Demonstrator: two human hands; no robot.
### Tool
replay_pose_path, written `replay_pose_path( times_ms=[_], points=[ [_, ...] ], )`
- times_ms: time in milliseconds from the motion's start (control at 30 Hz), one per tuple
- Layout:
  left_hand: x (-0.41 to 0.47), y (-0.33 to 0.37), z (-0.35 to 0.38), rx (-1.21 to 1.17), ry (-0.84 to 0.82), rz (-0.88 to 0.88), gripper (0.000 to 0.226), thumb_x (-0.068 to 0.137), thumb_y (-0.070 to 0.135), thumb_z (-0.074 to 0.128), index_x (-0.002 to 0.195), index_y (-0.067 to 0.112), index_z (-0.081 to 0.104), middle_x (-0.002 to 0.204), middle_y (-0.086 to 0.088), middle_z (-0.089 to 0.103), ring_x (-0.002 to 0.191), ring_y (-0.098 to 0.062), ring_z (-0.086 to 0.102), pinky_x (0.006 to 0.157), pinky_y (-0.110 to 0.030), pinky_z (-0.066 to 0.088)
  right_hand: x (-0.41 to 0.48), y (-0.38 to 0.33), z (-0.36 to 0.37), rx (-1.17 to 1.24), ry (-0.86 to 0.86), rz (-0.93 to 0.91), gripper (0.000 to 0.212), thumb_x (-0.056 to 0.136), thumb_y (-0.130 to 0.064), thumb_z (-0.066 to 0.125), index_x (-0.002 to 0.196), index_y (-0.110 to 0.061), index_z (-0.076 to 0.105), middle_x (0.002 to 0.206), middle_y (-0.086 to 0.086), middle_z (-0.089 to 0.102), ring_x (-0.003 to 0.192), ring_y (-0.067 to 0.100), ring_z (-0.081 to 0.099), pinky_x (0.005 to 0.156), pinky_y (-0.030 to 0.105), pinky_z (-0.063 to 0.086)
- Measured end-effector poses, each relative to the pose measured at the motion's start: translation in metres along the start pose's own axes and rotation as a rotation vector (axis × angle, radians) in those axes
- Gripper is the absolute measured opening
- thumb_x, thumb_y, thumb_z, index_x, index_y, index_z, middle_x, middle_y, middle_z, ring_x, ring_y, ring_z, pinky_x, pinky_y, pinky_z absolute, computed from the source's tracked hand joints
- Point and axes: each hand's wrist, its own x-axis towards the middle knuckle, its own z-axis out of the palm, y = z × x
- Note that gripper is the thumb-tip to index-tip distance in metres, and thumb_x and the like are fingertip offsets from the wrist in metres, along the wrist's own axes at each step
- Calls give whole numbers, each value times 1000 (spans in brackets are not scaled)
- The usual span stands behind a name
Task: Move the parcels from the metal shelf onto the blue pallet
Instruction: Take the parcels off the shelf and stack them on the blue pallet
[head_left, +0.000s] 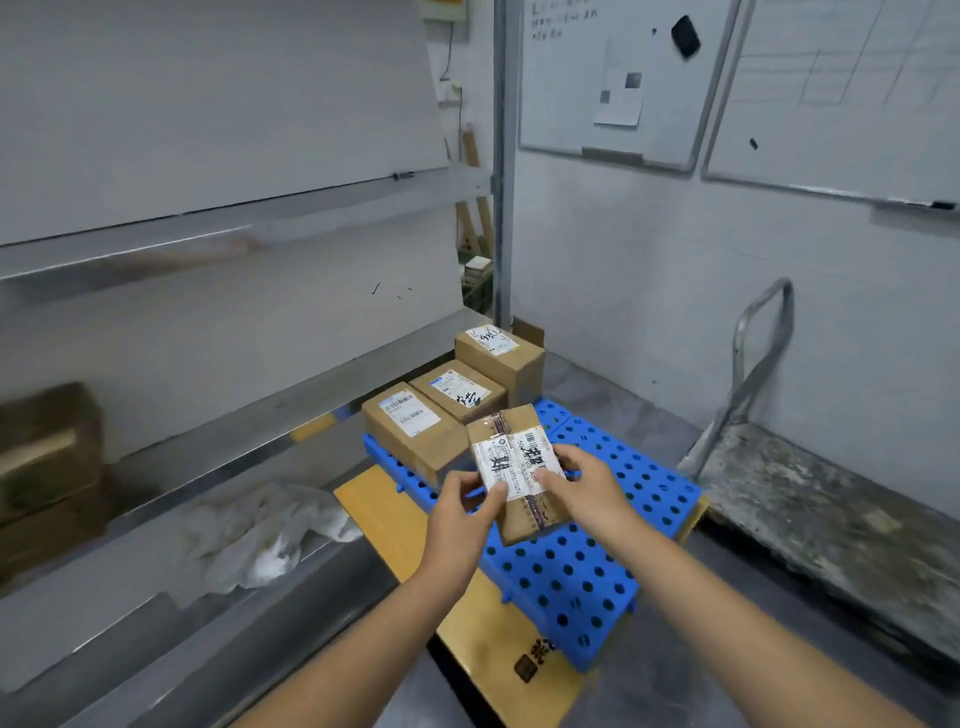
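Far left on the shelf (260, 415) there's a blurry brown box (47, 457) and some crumpled white plastic (260, 535). Then the left hand (457, 512) and right hand (587, 488) each grip a side of a taped parcel (511, 457), fingers clamped on its edges, holding it over the blue pallet (597, 561). Behind it three parcels (457, 389) already sit in a row along the pallet's shelf-side edge, and off to the right there's a grubby trolley (831, 509) by the wall.
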Motion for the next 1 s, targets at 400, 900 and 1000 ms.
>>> replay_pose_path(
  times_ms=[400, 900, 1000],
  points=[
    [5, -31, 59, 35, 208, -135, 18, 95, 28, 61, 107, 15, 59, 105, 2, 67, 95, -12, 65, 77, -24, 55, 67, 47, -27, -170, -325, -9, 30, 96, -17, 56, 125, -13, 59, 115, 1, 63, 98, 12, 60, 79, 26, 52],
    [79, -109, 73, 12, 344, -362, 22, 95, 28, 60, 111, 13, 56, 104, 3, 61, 87, -17, 62, 69, -23, 49, 183, 100, 29, -340, -583, 153, 27, 94, -14, 58, 122, -13, 58, 116, 5, 65, 101, 19, 63, 91, 37, 52],
    [89, -121, 74, 10, 383, -411, 19, 95, 28, 61, 108, 17, 54, 99, 10, 59, 82, -11, 61, 63, -17, 46, 199, 105, 43, -392, -638, 144, 31, 95, -16, 57, 125, -14, 56, 117, 3, 63, 96, 14, 61, 87, 32, 52]
  ],
)
